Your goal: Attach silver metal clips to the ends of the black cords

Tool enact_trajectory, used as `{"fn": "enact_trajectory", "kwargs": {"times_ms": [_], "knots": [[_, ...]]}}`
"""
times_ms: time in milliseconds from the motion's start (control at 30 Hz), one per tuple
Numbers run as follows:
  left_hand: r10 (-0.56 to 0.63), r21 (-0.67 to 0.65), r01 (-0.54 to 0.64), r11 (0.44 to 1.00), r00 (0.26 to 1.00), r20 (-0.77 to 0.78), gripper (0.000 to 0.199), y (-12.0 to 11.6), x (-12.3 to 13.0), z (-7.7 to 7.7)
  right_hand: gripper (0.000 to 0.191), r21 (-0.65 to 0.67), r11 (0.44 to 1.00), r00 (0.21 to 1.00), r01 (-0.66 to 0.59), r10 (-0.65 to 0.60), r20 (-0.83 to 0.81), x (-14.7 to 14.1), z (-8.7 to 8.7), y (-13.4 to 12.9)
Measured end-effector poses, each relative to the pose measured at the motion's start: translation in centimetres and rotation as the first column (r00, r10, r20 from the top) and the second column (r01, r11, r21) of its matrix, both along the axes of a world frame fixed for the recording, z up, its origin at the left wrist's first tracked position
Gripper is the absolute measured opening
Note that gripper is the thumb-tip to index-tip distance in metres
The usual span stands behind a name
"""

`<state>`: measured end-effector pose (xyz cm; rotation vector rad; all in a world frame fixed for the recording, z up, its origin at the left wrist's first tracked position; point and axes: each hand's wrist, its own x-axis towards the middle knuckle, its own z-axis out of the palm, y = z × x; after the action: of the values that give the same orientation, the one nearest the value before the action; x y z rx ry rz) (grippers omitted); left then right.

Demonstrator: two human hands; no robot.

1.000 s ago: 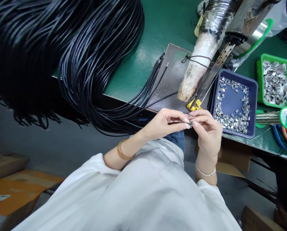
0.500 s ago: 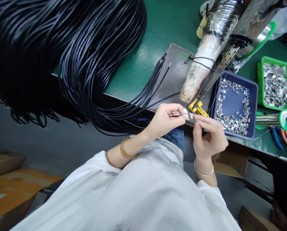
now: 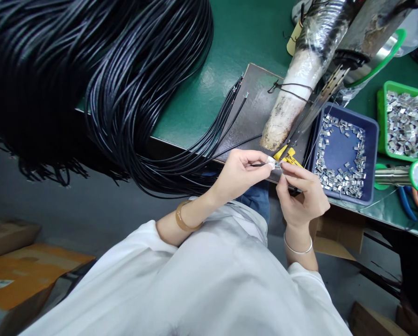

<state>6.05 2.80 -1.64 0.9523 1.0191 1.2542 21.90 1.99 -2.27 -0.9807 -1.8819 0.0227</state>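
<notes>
In the head view my left hand [image 3: 242, 175] is closed, pinching a black cable [image 3: 258, 164] near its end, with white material round a fingertip. A small shiny metal piece [image 3: 277, 165] shows at the cable's end, between my two hands. My right hand [image 3: 301, 189] meets it from the other side, fingers bent in a pinch. What lies between those fingertips is too small to make out. Just behind the hands, a yellow tool or holder [image 3: 289, 156] rests on the dark board [image 3: 254, 112], below the wrapped white duct [image 3: 282, 112].
Thick bundles of black cable [image 3: 142, 93] hang over the bench edge on the left. A blue tray [image 3: 371, 158] and a green tray [image 3: 382, 121] hold small metal clips at the right. A solder wire spool [image 3: 393, 176] and pliers handles [image 3: 407, 204] lie near them.
My right hand has shifted slightly left and up, closer to the left fingertips. The metal piece has turned and shows less. My left hand stays nearly in place.
</notes>
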Motion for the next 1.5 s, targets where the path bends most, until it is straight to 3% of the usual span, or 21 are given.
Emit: {"fn": "enact_trajectory", "kwargs": {"times_ms": [400, 967, 1367, 1500], "knots": [[0.068, -0.011, -0.070, 0.997, 0.993, -0.093, 0.012, 0.0, 0.1, 0.6, 0.022, -0.033, 0.999, 0.998, 0.044, -0.045, -0.033, -0.5, 0.4, 0.2], [0.016, 0.027, -0.013, 1.000, 0.991, -0.134, 0.013, 0.0, -0.1, 1.2, 0.021, 0.002, 0.994, 0.994, 0.107, -0.107, -0.015, -0.7, 0.5, 0.1], [-0.042, -0.015, 0.041, 0.999, 0.998, -0.049, 0.010, 0.3, -0.4, 0.6, 0.018, 0.049, 0.996, 0.997, 0.073, -0.074, 0.012, -0.3, -0.1, -0.2], [-0.072, -0.005, 0.072, 0.997, 0.997, 0.030, 0.008, 0.1, -0.4, 0.7, 0.021, 0.007, 0.998, 0.998, 0.061, -0.061, 0.010, -0.4, 0.2, -0.1]]}}
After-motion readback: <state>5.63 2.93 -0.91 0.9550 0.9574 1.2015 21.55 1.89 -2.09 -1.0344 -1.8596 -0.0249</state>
